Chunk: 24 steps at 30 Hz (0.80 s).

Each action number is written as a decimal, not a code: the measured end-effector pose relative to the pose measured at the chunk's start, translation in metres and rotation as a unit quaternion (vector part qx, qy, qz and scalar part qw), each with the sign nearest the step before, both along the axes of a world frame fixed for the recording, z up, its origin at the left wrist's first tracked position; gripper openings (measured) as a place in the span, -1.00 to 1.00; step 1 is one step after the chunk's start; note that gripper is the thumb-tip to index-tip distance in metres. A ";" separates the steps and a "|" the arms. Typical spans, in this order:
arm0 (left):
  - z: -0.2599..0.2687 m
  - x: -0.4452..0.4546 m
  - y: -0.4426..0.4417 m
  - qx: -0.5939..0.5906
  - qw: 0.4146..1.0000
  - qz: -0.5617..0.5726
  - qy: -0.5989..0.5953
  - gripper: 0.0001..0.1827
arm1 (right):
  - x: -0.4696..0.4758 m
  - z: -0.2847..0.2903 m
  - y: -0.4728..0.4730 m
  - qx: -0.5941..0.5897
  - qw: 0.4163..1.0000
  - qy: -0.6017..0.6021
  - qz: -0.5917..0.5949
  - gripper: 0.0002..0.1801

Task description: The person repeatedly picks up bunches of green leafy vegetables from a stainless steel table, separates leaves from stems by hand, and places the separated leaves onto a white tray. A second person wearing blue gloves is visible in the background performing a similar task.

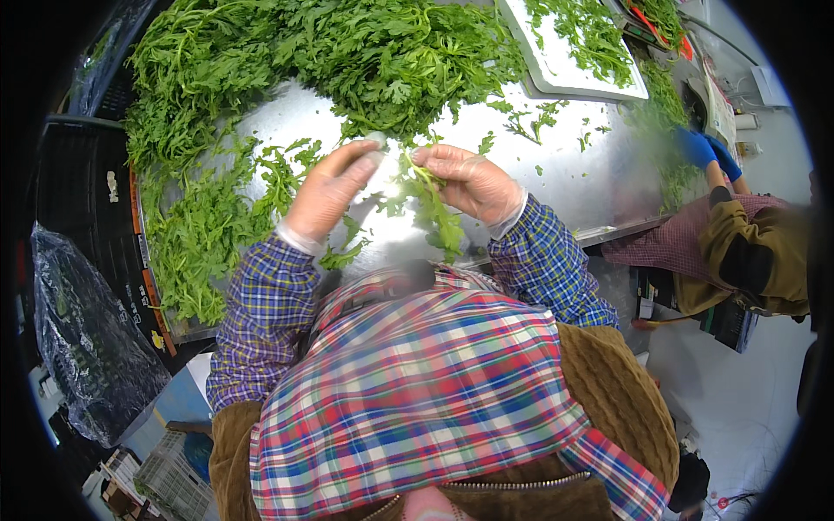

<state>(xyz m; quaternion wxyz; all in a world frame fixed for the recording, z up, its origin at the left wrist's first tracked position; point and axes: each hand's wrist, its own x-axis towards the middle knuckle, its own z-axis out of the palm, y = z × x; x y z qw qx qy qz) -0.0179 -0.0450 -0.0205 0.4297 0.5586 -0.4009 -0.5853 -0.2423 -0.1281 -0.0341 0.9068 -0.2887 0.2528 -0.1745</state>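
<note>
My right hand [470, 182], in a clear thin glove, pinches the stem of a leafy green sprig [438, 215] whose lobed leaves hang towards me. To its left, my left hand [334, 189], gloved likewise, has thumb and forefinger close together at a small whitish spot; whether it grips anything there I cannot tell. Both hands are over a shiny metal table [554, 179]. Just beyond them rises a large heap of leafy greens [397, 71], and more loose greens [202, 228] lie at the left.
A white tray [554, 71] with greens stands at the back right. Black crates [85, 189] and a plastic-wrapped bundle [88, 338] are at the left. A co-worker's blue-gloved hands [707, 151] are at the table's right end, by more greens. A grey plastic crate [172, 475] sits low at left.
</note>
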 end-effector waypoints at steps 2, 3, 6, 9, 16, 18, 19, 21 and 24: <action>0.005 -0.013 -0.004 -0.002 0.998 0.008 0.062 -0.57 | 0.001 0.002 0.003 0.011 1.000 -0.004 0.014 -0.74; 0.006 -0.015 -0.005 -0.003 0.998 0.005 0.059 -0.58 | 0.001 0.003 0.004 0.008 1.000 0.009 0.022 -0.75; 0.006 -0.015 -0.006 -0.001 0.999 -0.015 0.033 -0.70 | 0.002 0.003 0.007 0.007 0.998 0.038 0.048 -0.76; 0.001 -0.008 -0.002 0.001 0.998 -0.034 0.047 -0.79 | 0.003 0.003 0.008 -0.030 0.998 0.041 0.035 -0.76; -0.011 0.004 0.009 0.042 0.992 0.023 0.119 -0.82 | -0.003 0.003 -0.004 -0.290 0.911 0.283 -0.078 -0.75; -0.013 0.004 0.010 0.044 0.990 0.025 0.135 -0.82 | -0.003 0.005 -0.005 -0.342 0.908 0.227 -0.083 -0.72; -0.014 0.003 0.010 0.045 0.990 0.026 0.135 -0.82 | -0.002 0.007 -0.004 -0.350 0.901 0.241 -0.090 -0.71; -0.015 -0.001 0.011 0.050 0.989 0.031 0.136 -0.81 | 0.002 0.012 0.002 -0.381 0.901 0.206 -0.010 -0.65; -0.013 -0.008 0.010 0.025 0.986 0.051 0.156 -0.80 | 0.009 0.020 0.008 -0.425 0.875 0.203 0.112 -0.66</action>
